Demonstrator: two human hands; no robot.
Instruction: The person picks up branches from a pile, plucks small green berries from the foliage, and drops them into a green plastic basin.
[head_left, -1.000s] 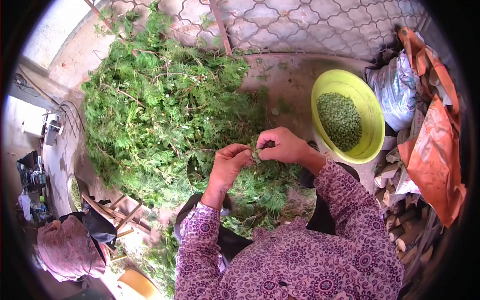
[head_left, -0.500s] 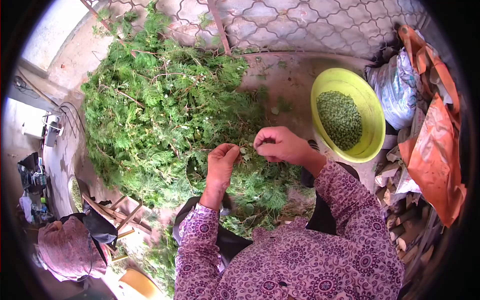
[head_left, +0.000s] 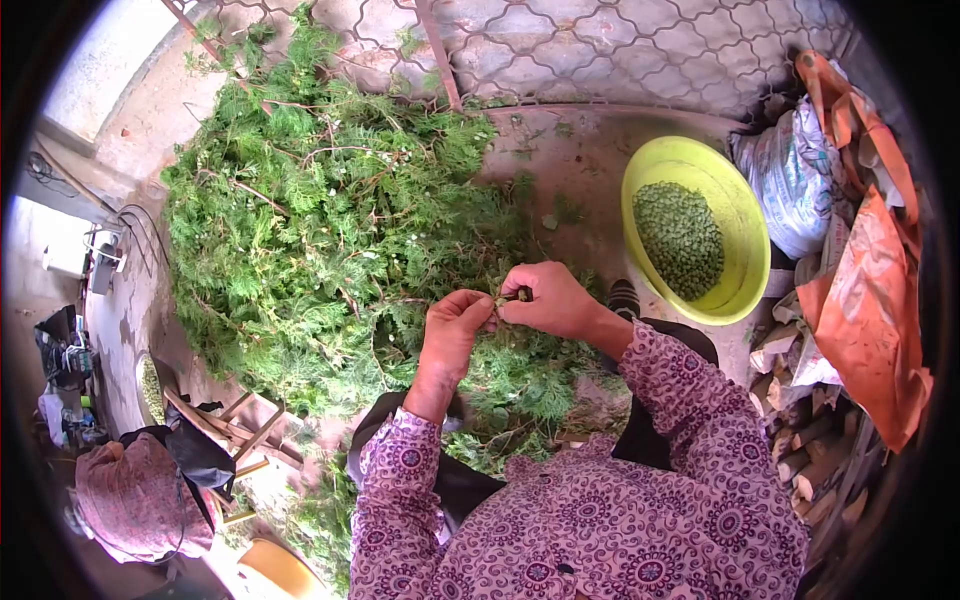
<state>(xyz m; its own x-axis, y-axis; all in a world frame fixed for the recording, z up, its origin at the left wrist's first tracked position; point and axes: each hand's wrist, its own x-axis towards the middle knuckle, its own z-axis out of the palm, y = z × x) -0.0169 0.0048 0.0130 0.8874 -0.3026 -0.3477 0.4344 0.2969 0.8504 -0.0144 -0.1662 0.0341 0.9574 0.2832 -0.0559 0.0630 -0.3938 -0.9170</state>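
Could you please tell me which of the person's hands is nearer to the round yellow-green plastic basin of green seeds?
Right. The right hand is just left of the basin, below its rim; the left hand sits further left, over the green cuttings.

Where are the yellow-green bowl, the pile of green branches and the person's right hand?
yellow-green bowl (head_left: 742, 215): head view, on its bare inner wall.
pile of green branches (head_left: 320, 230): head view, middle of the foliage.
right hand (head_left: 550, 300): head view, back of the hand.

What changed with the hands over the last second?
The hands parted half a second ago; now the right hand has come back down to meet the left hand, both pinching one sprig again. The branch pile and yellow bowl stayed put.
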